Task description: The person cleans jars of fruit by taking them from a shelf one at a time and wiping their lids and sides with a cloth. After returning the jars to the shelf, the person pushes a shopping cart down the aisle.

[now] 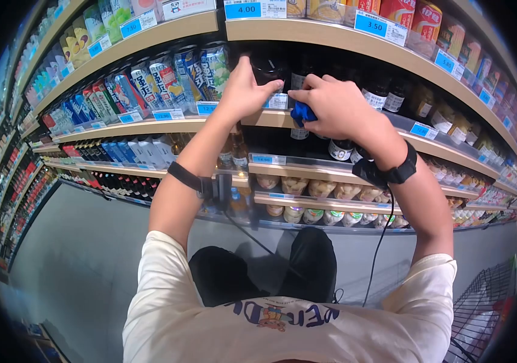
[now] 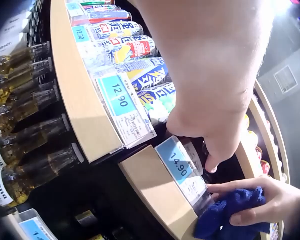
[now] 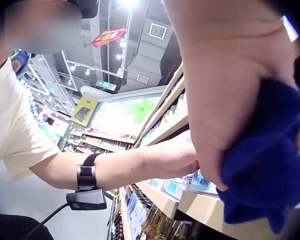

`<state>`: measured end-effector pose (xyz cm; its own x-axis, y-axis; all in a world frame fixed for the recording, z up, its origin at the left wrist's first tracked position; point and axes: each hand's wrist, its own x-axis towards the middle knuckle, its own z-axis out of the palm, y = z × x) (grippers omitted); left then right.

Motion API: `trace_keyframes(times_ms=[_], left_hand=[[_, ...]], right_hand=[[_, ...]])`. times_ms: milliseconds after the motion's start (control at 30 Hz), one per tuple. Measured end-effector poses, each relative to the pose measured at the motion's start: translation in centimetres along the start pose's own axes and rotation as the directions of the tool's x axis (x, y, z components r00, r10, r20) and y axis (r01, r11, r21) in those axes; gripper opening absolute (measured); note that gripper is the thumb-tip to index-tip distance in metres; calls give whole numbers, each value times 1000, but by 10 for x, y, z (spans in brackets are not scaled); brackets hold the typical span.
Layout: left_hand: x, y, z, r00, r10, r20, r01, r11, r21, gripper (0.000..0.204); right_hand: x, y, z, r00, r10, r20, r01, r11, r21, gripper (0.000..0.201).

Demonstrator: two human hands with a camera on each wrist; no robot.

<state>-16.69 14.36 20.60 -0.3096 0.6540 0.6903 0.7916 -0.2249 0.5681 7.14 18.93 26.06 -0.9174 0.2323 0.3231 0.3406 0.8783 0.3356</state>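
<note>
My left hand (image 1: pixel 245 94) reaches into the middle shelf, its thumb and fingers around a dark, glossy bottle (image 1: pixel 266 71) that stands behind the 14.90 price tag (image 2: pixel 178 164). Most of this bottle is hidden by the hand and the shelf shadow. In my right hand (image 1: pixel 342 106) is a bunched blue cloth (image 3: pixel 265 165), gripped close to the shelf's front edge (image 2: pixel 157 187). The cloth overlaps that edge in the left wrist view. More dark bottles with white labels (image 1: pixel 374 98) stand to the right of my hands.
Drink cans (image 1: pixel 161 78) line the shelf left of my hands. Amber beer bottles (image 2: pixel 30 175) and jars (image 1: pixel 322 189) fill the lower shelves. Above, another shelf edge (image 1: pixel 325 33) juts out. A wire basket (image 1: pixel 482 302) stands at the lower right on the grey floor (image 1: pixel 83 242).
</note>
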Motion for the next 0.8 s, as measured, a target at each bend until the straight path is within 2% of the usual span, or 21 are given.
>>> trace_keyframes(times_ms=[33,100,133,167,233,267,300,367,400,433,500,533,567,600,633,667,700,733,767,800], left_hand=[[5,2,-3,1000,4,-4,-4,1000,2,65],[15,6,-7,979,-158,126,160,987,-7,60],[20,9,-9,966,-210,148,201,977,73,86],[23,12,-10,966,-213,149,204,976,73,86],[26,23,-17,911,-275,307,277,960,41,83],[34,-16,0,945,-172,279,203,976,-85,67],[33,-10,-3,944,-176,280,206,975,-83,67],[31,13,-13,906,-334,259,329,942,62,59],[28,15,-14,922,-312,229,304,950,71,61],[28,17,-15,917,-318,238,310,948,72,61],[24,20,-15,958,-225,175,197,966,167,64],[20,21,-13,976,-170,135,145,973,181,67],[19,22,-13,965,-224,138,185,951,247,72],[10,11,-4,1000,-10,-10,13,952,306,73],[0,19,2,965,218,-143,-149,911,385,75],[-16,28,8,892,384,-240,-272,877,396,67],[-27,38,15,730,599,-329,-479,792,379,48],[-43,35,28,657,677,-332,-614,736,287,33],[-75,21,45,646,721,-251,-699,691,184,20],[-95,19,54,665,744,-66,-740,668,74,13]], right_hand=[[-4,1,4,998,11,-55,-10,1000,23,53],[-12,2,12,994,5,-109,1,999,54,52],[-16,2,14,988,14,-152,0,996,93,51],[-21,0,15,981,23,-194,3,991,132,50],[-30,-2,18,974,34,-224,4,986,165,48],[-36,-3,20,965,48,-256,3,981,194,45],[-42,-5,21,966,48,-255,4,980,198,45],[-56,-10,23,955,95,-281,-15,961,275,42],[-64,-10,29,938,75,-339,30,955,294,42],[-73,-14,32,940,81,-331,24,953,302,42],[-94,-24,38,955,236,-179,-90,808,582,43],[-103,-29,48,941,266,-208,-59,736,674,39],[-113,-33,58,938,296,-178,-59,645,762,34],[-124,-38,72,934,321,-159,-64,586,808,32],[-135,-43,86,927,346,-142,-66,525,848,30],[-145,-51,96,910,402,-103,-94,440,893,27],[-158,-59,116,893,446,-62,-116,360,926,26],[-170,-66,134,874,485,-4,-145,268,952,26],[-181,-75,151,850,524,56,-167,167,972,26],[-193,-86,165,832,551,64,-173,147,974,26]])
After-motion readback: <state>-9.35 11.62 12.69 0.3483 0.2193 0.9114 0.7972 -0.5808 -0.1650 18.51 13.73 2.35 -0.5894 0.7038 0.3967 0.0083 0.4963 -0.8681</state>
